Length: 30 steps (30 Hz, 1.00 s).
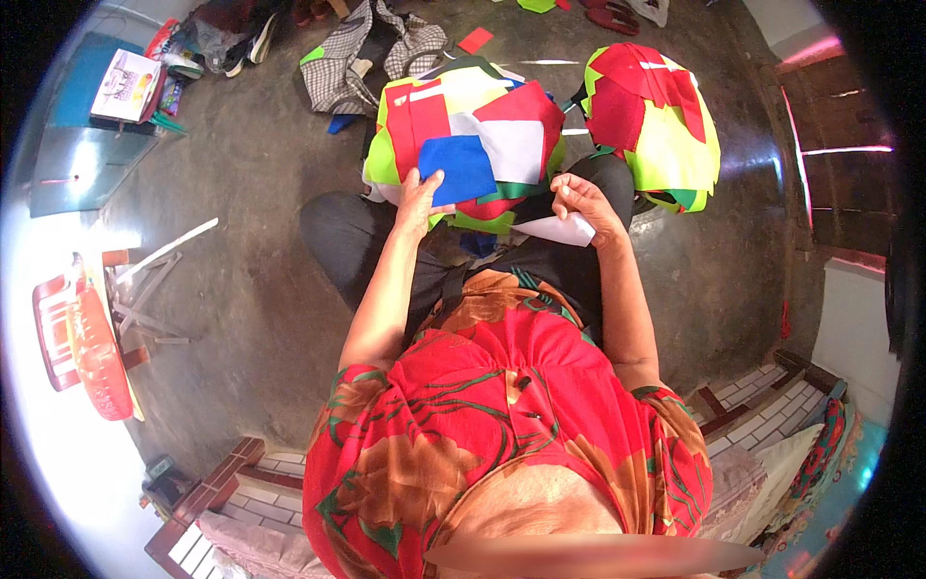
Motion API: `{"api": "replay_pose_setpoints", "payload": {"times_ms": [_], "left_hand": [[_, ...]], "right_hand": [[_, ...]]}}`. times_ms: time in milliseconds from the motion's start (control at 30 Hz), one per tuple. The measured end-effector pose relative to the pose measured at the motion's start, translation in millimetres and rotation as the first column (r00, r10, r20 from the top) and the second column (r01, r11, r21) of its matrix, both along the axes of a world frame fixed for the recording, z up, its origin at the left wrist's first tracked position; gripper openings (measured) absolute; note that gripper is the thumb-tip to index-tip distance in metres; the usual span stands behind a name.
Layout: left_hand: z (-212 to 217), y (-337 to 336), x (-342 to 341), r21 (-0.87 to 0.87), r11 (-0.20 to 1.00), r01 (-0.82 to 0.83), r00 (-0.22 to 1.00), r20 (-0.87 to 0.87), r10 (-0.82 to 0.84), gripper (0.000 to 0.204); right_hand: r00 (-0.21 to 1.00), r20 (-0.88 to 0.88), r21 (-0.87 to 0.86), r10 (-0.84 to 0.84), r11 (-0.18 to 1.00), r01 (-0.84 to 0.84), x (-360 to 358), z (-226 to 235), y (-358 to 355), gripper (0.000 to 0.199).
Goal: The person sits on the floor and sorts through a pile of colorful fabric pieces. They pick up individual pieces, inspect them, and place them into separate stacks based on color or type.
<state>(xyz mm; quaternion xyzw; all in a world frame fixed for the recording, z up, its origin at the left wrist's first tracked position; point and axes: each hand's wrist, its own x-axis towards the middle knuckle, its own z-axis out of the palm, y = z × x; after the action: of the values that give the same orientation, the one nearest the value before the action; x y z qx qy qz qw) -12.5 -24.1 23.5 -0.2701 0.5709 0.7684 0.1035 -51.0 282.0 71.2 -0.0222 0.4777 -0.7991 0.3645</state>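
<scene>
My left hand [419, 203] grips the lower left edge of a blue square of cloth [459, 166], thumb on top. Behind that square is a bundle [526, 121] covered with red, white, neon yellow and green cloth pieces, right in front of my knees. In my right hand [592, 205] is a white pointed cone [552, 230], its tip toward the left and its wide end against my palm. The fingers of that hand are curled, thumb and forefinger close together above the cone. Whether they pinch anything small I cannot make out.
Another bundle [656, 125] with red and neon yellow pieces stands to the right. A checked cloth [352, 63] lies on the floor beyond, near a red scrap [476, 40]. Shoes [260, 48] are at the far left, and a blue table [82, 174] stands on the left.
</scene>
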Motion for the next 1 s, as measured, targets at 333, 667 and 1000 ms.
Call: {"api": "replay_pose_setpoints", "payload": {"times_ms": [333, 667, 1000], "left_hand": [[-32.9, -1.5, 17.4, -0.187, 0.981, -0.054, 0.999, -0.008, 0.054, 0.049], [-64.0, -8.2, 26.7, -0.694, 0.720, -0.021, 1.000, -0.028, 0.003, 0.054], [8.5, 55.5, 26.0, -0.496, 0.846, 0.195, 0.872, -0.307, -0.381, 0.045]], "right_hand": [[1.000, 0.014, -0.042, -0.012, 0.999, 0.013, 0.3, -1.9, 0.4, 0.016], [1.000, 0.001, -0.061, -0.010, 0.998, 0.010, 3.1, 1.1, -3.4, 0.019], [1.000, 0.006, -0.118, -0.007, 0.993, 0.008, 3.2, 0.2, -3.5, 0.019]]}}
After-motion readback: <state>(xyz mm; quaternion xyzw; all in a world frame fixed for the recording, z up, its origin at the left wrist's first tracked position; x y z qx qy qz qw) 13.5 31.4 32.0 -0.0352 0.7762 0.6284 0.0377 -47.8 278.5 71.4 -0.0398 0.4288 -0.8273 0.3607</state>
